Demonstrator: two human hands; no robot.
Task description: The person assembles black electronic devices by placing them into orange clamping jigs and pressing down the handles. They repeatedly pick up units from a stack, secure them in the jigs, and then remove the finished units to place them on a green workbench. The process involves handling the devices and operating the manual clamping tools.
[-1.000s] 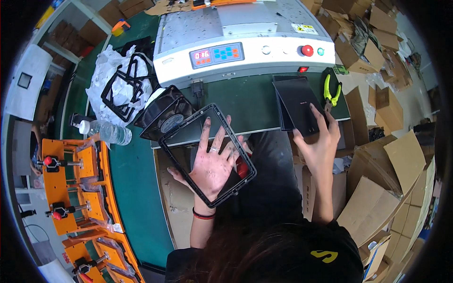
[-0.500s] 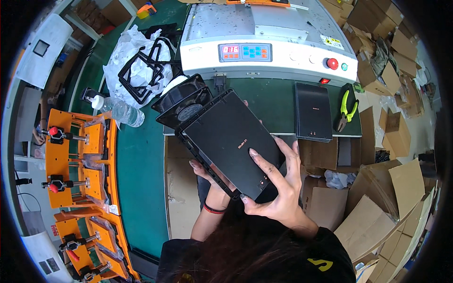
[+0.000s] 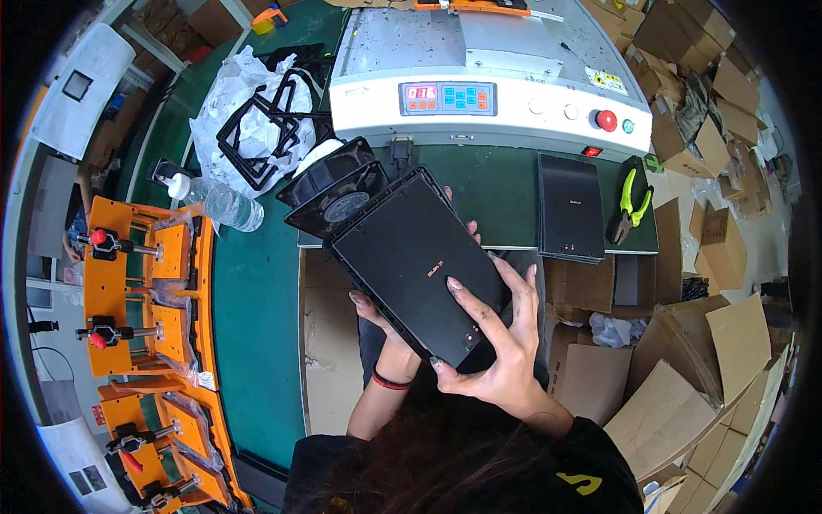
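Faces white machine (image 3: 368,100) | grips black frame (image 3: 401,185) before machine, left hand (image 3: 373,315) curled beneath | holds black panel (image 3: 402,248) on frame, right hand (image 3: 509,351) fingers spread | has panel stack (image 3: 569,193) before machine's right half, green pliers (image 3: 626,206) near its right corner

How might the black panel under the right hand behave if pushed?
The black panel seems stiff, lying flat under the right hand. Its smooth face may be slippery; the black frame along its upper edge might limit sliding.

Black short-sleeved cloth shirt (image 3: 604,463), curved yellow marking (image 3: 580,484) on its right side, thin red-and-black wristband (image 3: 391,382) beyond its left sleeve (image 3: 324,452), dark cloth trousers (image 3: 369,344).
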